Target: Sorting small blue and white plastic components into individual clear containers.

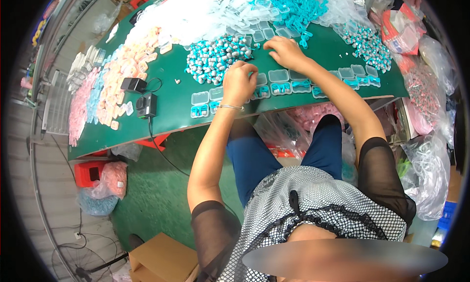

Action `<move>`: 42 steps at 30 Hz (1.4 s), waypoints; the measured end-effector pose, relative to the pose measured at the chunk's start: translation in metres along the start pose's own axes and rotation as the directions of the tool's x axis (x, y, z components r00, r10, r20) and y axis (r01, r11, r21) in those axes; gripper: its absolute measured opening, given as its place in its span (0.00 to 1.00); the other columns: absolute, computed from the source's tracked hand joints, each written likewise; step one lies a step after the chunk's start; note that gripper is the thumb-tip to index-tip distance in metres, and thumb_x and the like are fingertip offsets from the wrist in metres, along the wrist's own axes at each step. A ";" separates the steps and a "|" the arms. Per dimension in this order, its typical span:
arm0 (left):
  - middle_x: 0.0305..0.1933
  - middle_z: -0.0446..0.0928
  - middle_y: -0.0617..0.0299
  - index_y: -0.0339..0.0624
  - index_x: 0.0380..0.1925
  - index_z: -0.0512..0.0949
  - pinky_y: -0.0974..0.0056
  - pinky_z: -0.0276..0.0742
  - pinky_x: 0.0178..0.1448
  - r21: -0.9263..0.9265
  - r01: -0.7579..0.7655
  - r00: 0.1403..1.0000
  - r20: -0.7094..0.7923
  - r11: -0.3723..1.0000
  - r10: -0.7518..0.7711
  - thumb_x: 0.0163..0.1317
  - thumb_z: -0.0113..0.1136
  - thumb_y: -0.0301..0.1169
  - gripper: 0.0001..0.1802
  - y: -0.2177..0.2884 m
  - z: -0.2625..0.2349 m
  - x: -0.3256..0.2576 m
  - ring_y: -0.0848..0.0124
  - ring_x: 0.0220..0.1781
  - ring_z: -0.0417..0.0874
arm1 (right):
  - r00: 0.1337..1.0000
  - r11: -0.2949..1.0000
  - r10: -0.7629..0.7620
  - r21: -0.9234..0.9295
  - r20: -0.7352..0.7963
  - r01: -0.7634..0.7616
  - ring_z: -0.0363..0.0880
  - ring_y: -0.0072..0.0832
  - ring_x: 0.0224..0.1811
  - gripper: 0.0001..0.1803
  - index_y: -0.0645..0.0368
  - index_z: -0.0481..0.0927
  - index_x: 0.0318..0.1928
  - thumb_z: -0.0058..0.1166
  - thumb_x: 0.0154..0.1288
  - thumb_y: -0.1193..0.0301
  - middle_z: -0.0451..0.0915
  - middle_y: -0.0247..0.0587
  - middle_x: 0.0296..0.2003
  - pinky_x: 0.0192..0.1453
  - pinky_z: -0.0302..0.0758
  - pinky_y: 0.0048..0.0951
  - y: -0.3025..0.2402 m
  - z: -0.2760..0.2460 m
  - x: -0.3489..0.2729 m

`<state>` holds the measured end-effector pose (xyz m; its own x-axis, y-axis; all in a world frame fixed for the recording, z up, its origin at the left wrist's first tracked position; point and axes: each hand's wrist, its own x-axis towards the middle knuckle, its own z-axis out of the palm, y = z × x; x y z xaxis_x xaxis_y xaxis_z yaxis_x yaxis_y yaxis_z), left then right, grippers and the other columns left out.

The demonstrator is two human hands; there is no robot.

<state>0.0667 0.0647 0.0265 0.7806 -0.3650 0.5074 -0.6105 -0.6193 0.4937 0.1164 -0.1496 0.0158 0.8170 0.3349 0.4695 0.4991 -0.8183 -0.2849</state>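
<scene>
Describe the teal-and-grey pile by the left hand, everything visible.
The pile is a loose, rounded heap of many small, chunky pieces, mixed teal and silvery grey, smooth and plastic-looking. The pieces lie jumbled at all angles, directly on the green table, beyond a row of open clear boxes. The left hand is at its right edge; whether they touch can't be told. Individual shapes are too small to make out.

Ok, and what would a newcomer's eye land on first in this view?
Probably the big white heap across the far side of the green table, with a bright teal pile toward its right. Next, the teal-and-grey mound in front of it, beside the left hand. Then the row of clear boxes along the near edge.
</scene>
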 end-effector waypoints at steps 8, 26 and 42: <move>0.34 0.79 0.55 0.42 0.29 0.82 0.58 0.76 0.38 -0.009 0.019 0.999 0.029 1.000 -0.018 0.52 0.63 0.27 0.04 -0.004 0.000 0.005 0.58 0.32 0.81 | 0.994 0.986 -0.019 -0.164 -0.104 0.002 0.80 0.43 0.40 0.08 0.51 0.79 0.36 0.48 0.56 0.71 0.79 0.44 0.33 0.41 0.76 0.48 0.010 0.047 0.034; 0.31 0.81 0.58 0.37 0.39 0.79 0.69 0.78 0.36 -0.256 -0.106 0.991 0.049 0.961 0.123 0.54 0.65 0.21 0.11 0.038 0.039 0.041 0.73 0.29 0.82 | 0.808 0.418 0.329 0.692 0.488 -0.588 0.77 0.22 0.24 0.12 0.56 0.82 0.34 0.57 0.55 0.63 0.82 0.36 0.29 0.28 0.73 0.24 0.018 -0.063 -0.030; 0.30 0.81 0.56 0.37 0.40 0.79 0.68 0.77 0.35 -0.394 0.060 0.993 0.117 0.917 -0.015 0.52 0.66 0.24 0.13 0.051 0.029 0.016 0.72 0.29 0.83 | 0.884 0.725 0.461 -0.542 -0.076 -0.425 0.79 0.53 0.43 0.07 0.64 0.78 0.33 0.48 0.54 0.80 0.76 0.58 0.41 0.45 0.77 0.48 0.183 -0.128 -0.133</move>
<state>0.0523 0.0069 0.0388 0.7999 -0.4346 0.4139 -0.5657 -0.3159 0.7617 0.0623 -0.4033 0.0079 0.9304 -0.1172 0.3474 -0.1423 -0.9887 0.0473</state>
